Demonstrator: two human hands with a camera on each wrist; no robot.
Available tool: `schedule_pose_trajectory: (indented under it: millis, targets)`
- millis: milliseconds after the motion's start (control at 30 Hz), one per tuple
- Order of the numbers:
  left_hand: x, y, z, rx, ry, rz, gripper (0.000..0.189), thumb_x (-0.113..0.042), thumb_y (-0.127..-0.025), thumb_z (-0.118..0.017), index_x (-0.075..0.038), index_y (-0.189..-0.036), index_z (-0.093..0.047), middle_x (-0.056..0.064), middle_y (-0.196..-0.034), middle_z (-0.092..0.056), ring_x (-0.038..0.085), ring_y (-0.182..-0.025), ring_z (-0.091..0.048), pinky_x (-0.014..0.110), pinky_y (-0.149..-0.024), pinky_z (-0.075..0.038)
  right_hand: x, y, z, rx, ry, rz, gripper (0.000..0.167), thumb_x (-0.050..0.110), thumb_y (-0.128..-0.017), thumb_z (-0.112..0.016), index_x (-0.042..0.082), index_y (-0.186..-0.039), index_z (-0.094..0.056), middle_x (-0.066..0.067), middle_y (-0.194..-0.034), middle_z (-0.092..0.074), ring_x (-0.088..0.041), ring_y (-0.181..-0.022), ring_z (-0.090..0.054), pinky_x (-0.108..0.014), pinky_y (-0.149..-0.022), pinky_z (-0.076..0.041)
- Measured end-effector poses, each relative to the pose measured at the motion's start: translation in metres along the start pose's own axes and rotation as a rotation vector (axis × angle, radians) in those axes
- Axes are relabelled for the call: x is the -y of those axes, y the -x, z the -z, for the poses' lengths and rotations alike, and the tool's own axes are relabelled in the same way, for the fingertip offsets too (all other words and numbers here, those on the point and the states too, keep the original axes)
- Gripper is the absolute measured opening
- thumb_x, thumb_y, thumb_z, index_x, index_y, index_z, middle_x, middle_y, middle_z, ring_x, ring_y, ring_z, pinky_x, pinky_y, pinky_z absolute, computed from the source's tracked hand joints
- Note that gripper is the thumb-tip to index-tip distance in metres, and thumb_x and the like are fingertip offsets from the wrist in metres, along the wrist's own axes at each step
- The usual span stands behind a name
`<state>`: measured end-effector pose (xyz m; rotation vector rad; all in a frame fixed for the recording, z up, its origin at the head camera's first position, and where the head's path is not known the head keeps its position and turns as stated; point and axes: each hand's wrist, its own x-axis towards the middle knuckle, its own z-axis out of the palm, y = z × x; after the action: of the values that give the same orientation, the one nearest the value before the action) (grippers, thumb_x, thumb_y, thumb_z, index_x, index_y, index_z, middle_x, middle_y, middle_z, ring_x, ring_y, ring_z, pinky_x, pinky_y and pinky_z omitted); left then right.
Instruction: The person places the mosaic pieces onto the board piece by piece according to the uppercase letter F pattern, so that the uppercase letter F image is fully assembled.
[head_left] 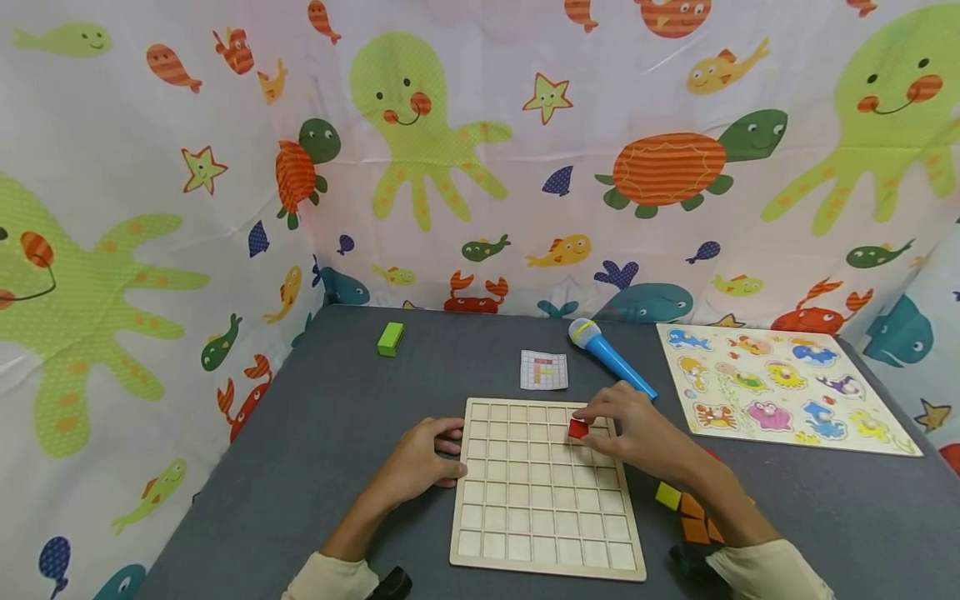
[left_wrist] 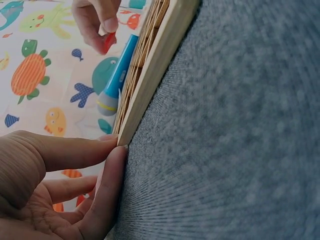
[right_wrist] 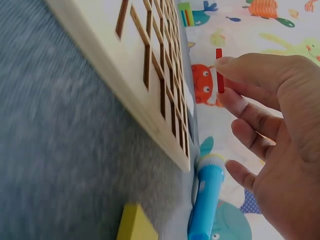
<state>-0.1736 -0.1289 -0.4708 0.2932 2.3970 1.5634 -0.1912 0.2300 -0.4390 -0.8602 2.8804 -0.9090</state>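
A wooden grid board [head_left: 546, 571] with rows of square cells lies on the dark grey table. At its left edge, my left hand [head_left: 422, 462] grips the rim with thumb and fingertips; the left wrist view shows the digits right at the board's edge [left_wrist: 150, 85]. My right hand [head_left: 637, 425] pinches a thin red square tile [head_left: 577, 428] over the upper right cells. Seen from the right wrist, the red tile [right_wrist: 220, 71] stands on edge between thumb and fingers, above the board [right_wrist: 115, 85].
Behind the board lies a small pattern card [head_left: 543, 370], with a blue toy microphone [head_left: 617, 358] beside it. A sea-animal peg puzzle [head_left: 787, 387] is at the right. Orange tiles [head_left: 694, 531] and a yellow tile [head_left: 667, 496] lie near my right forearm. A green block [head_left: 390, 339] stands back left.
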Motion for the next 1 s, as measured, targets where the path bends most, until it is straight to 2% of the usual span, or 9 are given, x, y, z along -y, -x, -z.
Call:
schedule_pose_trajectory:
  millis: [100, 333, 733, 1000]
  targets:
    - [0.000, 0.000, 0.000, 0.006, 0.002, -0.005, 0.067, 0.006, -0.085, -0.082, 0.004, -0.148, -0.057, 0.018, -0.129, -0.058, 0.030, -0.112, -0.066, 0.033, -0.068, -0.067, 0.002, -0.005, -0.004, 0.000, -0.016, 0.025, 0.026, 0.025, -0.096, -0.078, 0.016, -0.120, -0.081, 0.009, -0.108, -0.069, -0.016, -0.103, -0.047, -0.044, -0.087, -0.039]
    - [0.000, 0.000, 0.000, 0.008, 0.003, -0.018, 0.067, 0.007, -0.086, -0.081, 0.004, -0.148, -0.056, 0.019, -0.129, -0.058, 0.030, -0.112, -0.066, 0.032, -0.067, -0.066, 0.006, -0.018, -0.015, 0.013, -0.016, 0.024, 0.024, 0.024, -0.095, -0.079, 0.016, -0.118, -0.082, 0.009, -0.106, -0.069, -0.016, -0.106, -0.048, -0.045, -0.087, -0.038]
    - [-0.001, 0.001, 0.001, -0.002, 0.008, -0.010, 0.067, 0.007, -0.085, -0.081, 0.004, -0.147, -0.057, 0.019, -0.129, -0.058, 0.029, -0.112, -0.065, 0.032, -0.068, -0.067, 0.016, -0.039, -0.028, 0.040, -0.019, 0.038, 0.026, 0.025, -0.094, -0.079, 0.016, -0.119, -0.082, 0.005, -0.111, -0.071, -0.017, -0.108, -0.047, -0.044, -0.088, -0.035]
    - [0.000, 0.000, 0.001, -0.001, 0.005, -0.018, 0.066, 0.007, -0.085, -0.081, 0.005, -0.147, -0.057, 0.019, -0.129, -0.058, 0.030, -0.111, -0.066, 0.032, -0.067, -0.067, 0.022, -0.050, -0.036, 0.057, 0.016, 0.060, 0.024, 0.025, -0.095, -0.080, 0.015, -0.117, -0.083, 0.003, -0.111, -0.073, -0.021, -0.111, -0.052, -0.047, -0.088, -0.039]
